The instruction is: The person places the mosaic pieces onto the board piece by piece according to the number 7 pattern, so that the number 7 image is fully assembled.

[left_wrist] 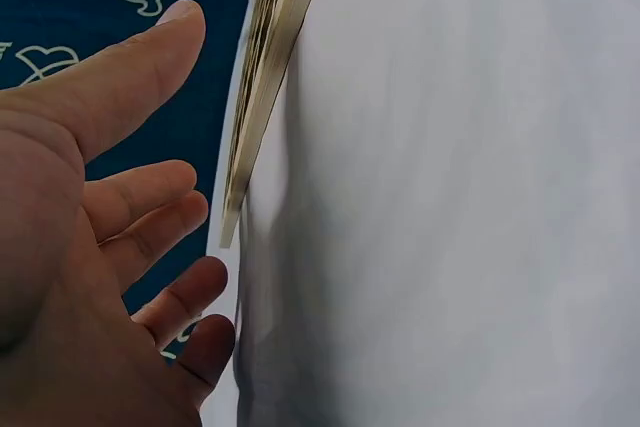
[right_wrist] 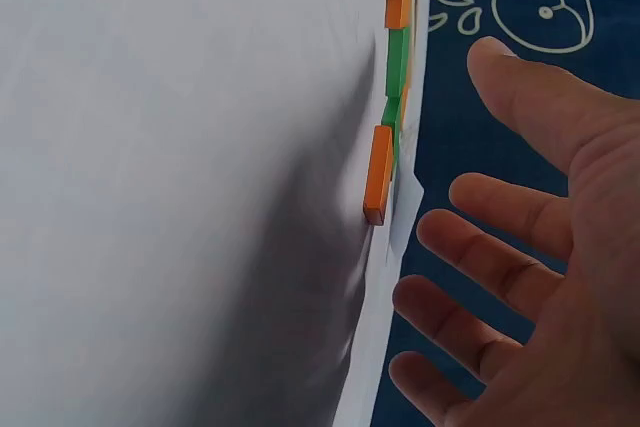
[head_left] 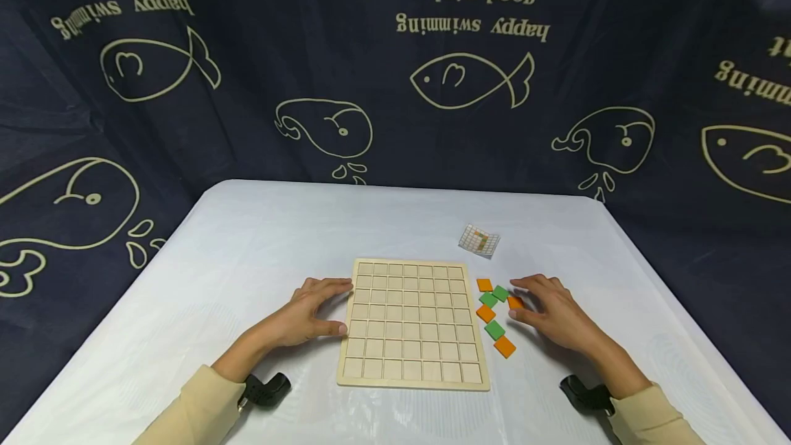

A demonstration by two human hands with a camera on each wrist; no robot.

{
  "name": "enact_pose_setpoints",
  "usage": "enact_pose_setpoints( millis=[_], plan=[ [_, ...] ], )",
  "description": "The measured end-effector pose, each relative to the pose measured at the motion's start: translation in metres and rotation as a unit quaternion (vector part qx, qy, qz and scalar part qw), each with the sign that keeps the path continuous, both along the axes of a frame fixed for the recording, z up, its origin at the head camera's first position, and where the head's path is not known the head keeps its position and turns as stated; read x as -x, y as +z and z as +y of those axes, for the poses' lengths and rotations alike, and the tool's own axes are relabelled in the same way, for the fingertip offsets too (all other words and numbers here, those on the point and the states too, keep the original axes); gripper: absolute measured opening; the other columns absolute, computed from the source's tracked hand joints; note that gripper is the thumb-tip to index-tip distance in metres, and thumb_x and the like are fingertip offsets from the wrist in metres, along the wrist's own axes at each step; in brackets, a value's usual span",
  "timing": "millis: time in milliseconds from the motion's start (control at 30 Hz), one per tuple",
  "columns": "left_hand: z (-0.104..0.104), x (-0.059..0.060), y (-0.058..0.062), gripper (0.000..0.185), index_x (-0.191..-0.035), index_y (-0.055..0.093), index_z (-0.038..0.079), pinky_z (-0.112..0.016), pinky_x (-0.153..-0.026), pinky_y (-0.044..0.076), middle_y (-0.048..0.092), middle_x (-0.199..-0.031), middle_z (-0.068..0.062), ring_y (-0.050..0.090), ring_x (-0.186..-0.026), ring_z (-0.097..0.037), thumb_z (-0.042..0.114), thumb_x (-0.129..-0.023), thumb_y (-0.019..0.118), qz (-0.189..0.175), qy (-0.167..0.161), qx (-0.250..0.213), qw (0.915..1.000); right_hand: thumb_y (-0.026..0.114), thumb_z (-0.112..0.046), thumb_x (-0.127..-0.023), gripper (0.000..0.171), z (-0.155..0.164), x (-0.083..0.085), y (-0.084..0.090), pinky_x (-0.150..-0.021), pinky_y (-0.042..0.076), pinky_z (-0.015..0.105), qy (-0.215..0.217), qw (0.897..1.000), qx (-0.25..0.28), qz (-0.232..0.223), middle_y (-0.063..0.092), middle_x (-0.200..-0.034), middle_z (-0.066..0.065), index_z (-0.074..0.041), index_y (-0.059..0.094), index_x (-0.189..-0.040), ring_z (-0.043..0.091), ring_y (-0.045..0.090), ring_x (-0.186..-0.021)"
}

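A light wooden grid board [head_left: 393,311] lies flat on the white table, its square cells bare. At its left edge is my left hand [head_left: 312,311], thumb and fingers spread apart, fingertips right by the rim. In the left wrist view the board's edge [left_wrist: 265,87] shows beyond the fingers. To the board's right lie several small square tiles, such as an orange tile [head_left: 505,346] and a green tile [head_left: 494,329]. My right hand [head_left: 550,309] hovers beside them with relaxed, parted fingers, overlapping an orange tile [head_left: 516,302] in the head view. Neither hand holds anything.
A small printed card [head_left: 478,241] showing a coloured grid pattern lies behind the tiles. The white tablecloth [head_left: 296,225] covers the table. A dark curtain [head_left: 383,19] with fish and whale drawings hangs behind. Black wrist cameras [head_left: 267,390] sit on both forearms.
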State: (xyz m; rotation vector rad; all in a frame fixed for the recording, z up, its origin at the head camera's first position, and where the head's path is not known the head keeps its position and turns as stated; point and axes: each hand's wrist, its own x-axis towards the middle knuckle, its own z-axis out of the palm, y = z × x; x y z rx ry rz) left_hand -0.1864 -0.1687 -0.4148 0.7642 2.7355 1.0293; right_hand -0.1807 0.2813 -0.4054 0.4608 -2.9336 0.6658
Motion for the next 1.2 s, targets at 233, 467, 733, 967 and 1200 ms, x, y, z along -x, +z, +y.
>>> enact_pose_setpoints(
  millis=[233, 467, 733, 967, 1200],
  plan=[
    [0.0, 0.002, -0.003, 0.074, -0.139, 0.046, 0.018, -0.044, -0.097, 0.027, 0.038, -0.149, 0.002, 0.033, -0.115, -0.016, 0.039, -0.074, 0.076, -0.016, -0.008, -0.005, 0.9998, 0.074, -0.032, -0.078, 0.052, 0.002, 0.001, -0.002, -0.089, 0.035, 0.049, -0.001, 1.0, 0.005, 0.0, 0.06, -0.117, 0.01, -0.007, 0.061, -0.122, 0.028, 0.048, -0.107],
    [0.001, 0.003, -0.005, 0.072, -0.137, 0.049, 0.017, -0.043, -0.097, 0.027, 0.039, -0.148, 0.003, 0.033, -0.115, -0.015, 0.04, -0.074, 0.076, -0.016, -0.012, -0.004, 0.9998, 0.075, -0.027, -0.078, 0.045, 0.003, 0.002, -0.005, -0.086, 0.036, 0.046, -0.01, 1.0, 0.009, -0.01, 0.061, -0.114, 0.009, -0.008, 0.064, -0.116, 0.026, 0.048, -0.104],
    [0.001, 0.002, -0.006, 0.07, -0.135, 0.051, 0.016, -0.041, -0.095, 0.026, 0.04, -0.148, 0.003, 0.033, -0.113, -0.015, 0.038, -0.073, 0.077, -0.012, -0.017, -0.005, 0.9998, 0.075, -0.024, -0.078, 0.04, 0.003, 0.003, -0.007, -0.085, 0.036, 0.044, -0.016, 1.0, 0.009, -0.023, 0.062, -0.112, 0.007, -0.009, 0.066, -0.114, 0.025, 0.047, -0.103],
    [0.002, 0.003, -0.006, 0.07, -0.135, 0.051, 0.016, -0.038, -0.092, 0.027, 0.041, -0.148, 0.004, 0.033, -0.11, -0.014, 0.038, -0.074, 0.077, -0.009, -0.02, -0.002, 0.9998, 0.075, -0.019, -0.077, 0.037, 0.004, 0.007, -0.01, -0.083, 0.034, 0.04, -0.015, 1.0, 0.008, -0.013, 0.062, -0.109, 0.006, -0.009, 0.067, -0.112, 0.023, 0.047, -0.1],
    [0.002, 0.004, -0.006, 0.07, -0.135, 0.051, 0.015, -0.036, -0.091, 0.027, 0.041, -0.147, 0.005, 0.033, -0.107, -0.013, 0.037, -0.074, 0.077, -0.005, -0.019, -0.001, 0.9998, 0.075, -0.019, -0.077, 0.035, 0.007, 0.009, -0.012, -0.083, 0.033, 0.039, -0.018, 1.0, 0.004, -0.011, 0.063, -0.106, 0.006, -0.009, 0.068, -0.109, 0.023, 0.046, -0.099]
  ],
)
